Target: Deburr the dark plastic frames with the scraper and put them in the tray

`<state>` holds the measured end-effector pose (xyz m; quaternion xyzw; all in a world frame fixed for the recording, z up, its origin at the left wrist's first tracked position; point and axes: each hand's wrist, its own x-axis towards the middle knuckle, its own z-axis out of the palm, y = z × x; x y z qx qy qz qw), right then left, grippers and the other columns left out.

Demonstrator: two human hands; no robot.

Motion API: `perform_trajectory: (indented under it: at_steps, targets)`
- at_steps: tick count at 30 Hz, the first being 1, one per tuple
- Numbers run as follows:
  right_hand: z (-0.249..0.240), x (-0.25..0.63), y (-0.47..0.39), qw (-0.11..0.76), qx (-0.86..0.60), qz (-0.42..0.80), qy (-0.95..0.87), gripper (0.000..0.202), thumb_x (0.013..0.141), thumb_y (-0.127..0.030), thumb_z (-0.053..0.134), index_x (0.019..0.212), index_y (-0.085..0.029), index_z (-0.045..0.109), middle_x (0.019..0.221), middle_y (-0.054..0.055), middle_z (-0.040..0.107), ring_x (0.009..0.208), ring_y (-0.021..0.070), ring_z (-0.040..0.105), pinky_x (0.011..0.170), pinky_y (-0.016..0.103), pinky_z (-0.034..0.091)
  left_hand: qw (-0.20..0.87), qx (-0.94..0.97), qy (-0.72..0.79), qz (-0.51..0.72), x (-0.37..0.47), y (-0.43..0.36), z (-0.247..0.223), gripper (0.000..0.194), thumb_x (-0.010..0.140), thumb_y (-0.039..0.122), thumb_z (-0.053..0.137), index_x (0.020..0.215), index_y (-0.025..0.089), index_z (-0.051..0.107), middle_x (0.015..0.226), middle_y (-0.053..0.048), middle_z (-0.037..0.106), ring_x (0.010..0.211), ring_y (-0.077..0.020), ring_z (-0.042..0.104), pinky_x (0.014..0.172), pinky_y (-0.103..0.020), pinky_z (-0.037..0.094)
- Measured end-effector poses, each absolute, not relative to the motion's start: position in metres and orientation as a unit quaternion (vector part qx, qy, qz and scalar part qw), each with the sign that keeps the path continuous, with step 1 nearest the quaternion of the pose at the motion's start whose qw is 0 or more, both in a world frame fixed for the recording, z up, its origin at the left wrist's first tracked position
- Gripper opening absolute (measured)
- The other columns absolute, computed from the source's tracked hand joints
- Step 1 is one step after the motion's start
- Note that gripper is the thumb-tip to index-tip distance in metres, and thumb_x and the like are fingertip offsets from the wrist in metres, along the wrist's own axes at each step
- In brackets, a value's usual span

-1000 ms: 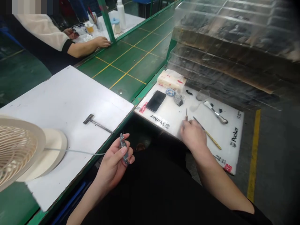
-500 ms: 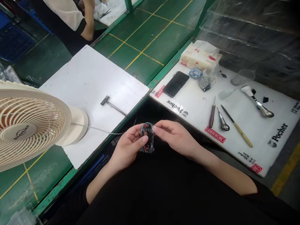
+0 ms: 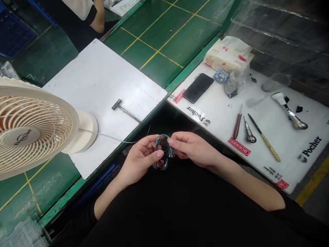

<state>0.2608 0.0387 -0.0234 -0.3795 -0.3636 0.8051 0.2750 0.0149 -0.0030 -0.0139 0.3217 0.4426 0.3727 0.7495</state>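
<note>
My left hand point(image 3: 141, 158) is closed around a small blue-grey shell point(image 3: 157, 144), shaped like a model car body with an open middle. Its thumb presses on the near-left part of the shell. A dark, shiny piece point(image 3: 170, 151) hangs tilted at the shell's right side, pinched in the fingertips of my right hand point(image 3: 189, 145). Both hands are above my lap, in front of the gap between the two tables. Whether the dark piece still touches the shell is hard to make out, and fingers cover part of both.
A fan point(image 3: 33, 132) stands left, its cord running towards my hands. A T-shaped metal tool point(image 3: 125, 110) lies on the white board point(image 3: 87, 79). Rightward are a phone point(image 3: 198, 87), tissue pack point(image 3: 226, 56), awl point(image 3: 238, 124), file point(image 3: 264, 139) and plastic cup point(image 3: 276, 82). Another person's arm point(image 3: 99, 17) shows beyond.
The dark piece, earlier lying within the shell's outline, now tilts out to the right in my right fingers. The shell has turned slightly in my left hand. The view has shifted a little.
</note>
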Motion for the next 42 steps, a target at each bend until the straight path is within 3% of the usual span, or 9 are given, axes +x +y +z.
perform_trajectory:
  at_steps: [4, 7, 10, 13, 20, 26, 34, 38, 42]
  targets:
    - [-0.023, 0.259, 0.04, 0.28, -0.365, 0.822, -0.335, 0.066, 0.089, -0.068, 0.103, 0.075, -0.021, 0.06, 0.066, -0.006, 0.048, 0.06, 0.0089, 0.035, 0.054, 0.024, 0.025, 0.763, 0.292, 0.442, 0.37, 0.02, 0.002, -0.009, 0.049, 0.097, 0.031, 0.102, 0.141, 0.019, 0.083, 0.106, -0.005, 0.079, 0.081, -0.0151, 0.078, 0.069, -0.026, 0.073]
    - [-0.026, 0.258, 0.041, 0.31, -0.374, 0.814, -0.317, 0.062, 0.097, -0.073, 0.096, 0.082, -0.019, 0.069, 0.068, -0.004, 0.053, 0.06, 0.01, 0.04, 0.052, 0.024, 0.026, 0.782, 0.243, 0.442, 0.366, 0.023, 0.007, -0.003, 0.049, 0.096, 0.035, 0.103, 0.137, 0.018, 0.083, 0.104, -0.004, 0.079, 0.074, -0.0142, 0.076, 0.068, -0.032, 0.076]
    - [-0.03, 0.259, 0.038, 0.322, -0.369, 0.823, -0.287, 0.053, 0.097, -0.067, 0.098, 0.092, -0.017, 0.079, 0.076, -0.001, 0.06, 0.061, 0.01, 0.043, 0.052, 0.023, 0.027, 0.795, 0.208, 0.437, 0.364, 0.024, 0.012, 0.0, 0.05, 0.097, 0.039, 0.102, 0.137, 0.017, 0.081, 0.111, -0.008, 0.082, 0.082, -0.0197, 0.081, 0.072, -0.038, 0.079]
    - [-0.033, 0.259, 0.034, 0.297, -0.338, 0.852, -0.267, 0.046, 0.093, -0.056, 0.104, 0.095, -0.016, 0.081, 0.08, 0.001, 0.064, 0.063, 0.009, 0.044, 0.053, 0.022, 0.027, 0.798, 0.198, 0.434, 0.367, 0.025, 0.014, -0.002, 0.05, 0.096, 0.039, 0.102, 0.135, 0.017, 0.08, 0.108, -0.008, 0.083, 0.081, -0.02, 0.082, 0.069, -0.034, 0.077]
    - [-0.038, 0.255, 0.027, 0.253, -0.334, 0.878, -0.231, 0.049, 0.083, -0.052, 0.11, 0.094, -0.015, 0.08, 0.075, 0.0, 0.061, 0.062, 0.0095, 0.042, 0.051, 0.021, 0.025, 0.794, 0.226, 0.446, 0.347, 0.03, 0.012, -0.008, 0.052, 0.092, 0.04, 0.106, 0.133, 0.017, 0.081, 0.103, -0.005, 0.081, 0.071, -0.0167, 0.079, 0.059, -0.03, 0.073]
    - [-0.037, 0.254, 0.024, 0.27, -0.339, 0.867, -0.245, 0.047, 0.084, -0.052, 0.108, 0.091, -0.017, 0.078, 0.074, -0.001, 0.061, 0.06, 0.0086, 0.04, 0.048, 0.02, 0.026, 0.775, 0.255, 0.466, 0.343, 0.03, 0.009, -0.004, 0.05, 0.093, 0.036, 0.105, 0.132, 0.017, 0.081, 0.104, -0.006, 0.081, 0.073, -0.0163, 0.079, 0.063, -0.029, 0.073]
    - [-0.039, 0.262, 0.027, 0.297, -0.34, 0.864, -0.221, 0.04, 0.093, -0.049, 0.102, 0.112, -0.019, 0.084, 0.092, 0.004, 0.073, 0.072, 0.0154, 0.06, 0.052, 0.023, 0.043, 0.763, 0.263, 0.454, 0.377, 0.027, 0.011, 0.0, 0.047, 0.093, 0.034, 0.105, 0.13, 0.017, 0.082, 0.099, -0.003, 0.08, 0.062, -0.0137, 0.074, 0.054, -0.026, 0.069]
    - [-0.032, 0.269, 0.027, 0.333, -0.351, 0.823, -0.298, 0.046, 0.101, -0.062, 0.093, 0.117, -0.02, 0.086, 0.097, 0.006, 0.073, 0.081, 0.0178, 0.062, 0.058, 0.025, 0.047, 0.763, 0.286, 0.454, 0.361, 0.022, 0.009, 0.002, 0.044, 0.094, 0.026, 0.103, 0.132, 0.018, 0.083, 0.102, -0.002, 0.08, 0.065, -0.0124, 0.077, 0.057, -0.022, 0.068]
    - [-0.022, 0.271, 0.028, 0.329, -0.365, 0.778, -0.391, 0.037, 0.095, -0.049, 0.104, 0.113, -0.022, 0.087, 0.097, 0.003, 0.077, 0.078, 0.0152, 0.061, 0.067, 0.027, 0.05, 0.78, 0.282, 0.434, 0.352, 0.022, 0.008, 0.002, 0.044, 0.096, 0.027, 0.102, 0.134, 0.018, 0.083, 0.105, -0.003, 0.08, 0.069, -0.0134, 0.079, 0.06, -0.023, 0.07]
